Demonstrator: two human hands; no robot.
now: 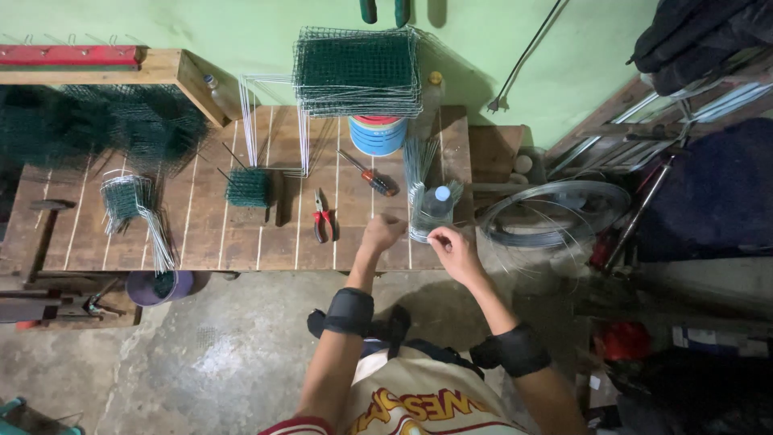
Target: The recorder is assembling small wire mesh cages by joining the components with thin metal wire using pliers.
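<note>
Your left hand is clenched, your right hand pinches thin wire mid-frame — a tug could topple the bottle.

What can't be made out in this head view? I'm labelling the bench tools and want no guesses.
- Left hand: fist seen from behind, so any contents are hidden.
- Right hand: whatever its fingertips pinch is too thin to see.
- Green handles: cut off by the top edge.
- Purple tub: half hidden under the bench.
</note>
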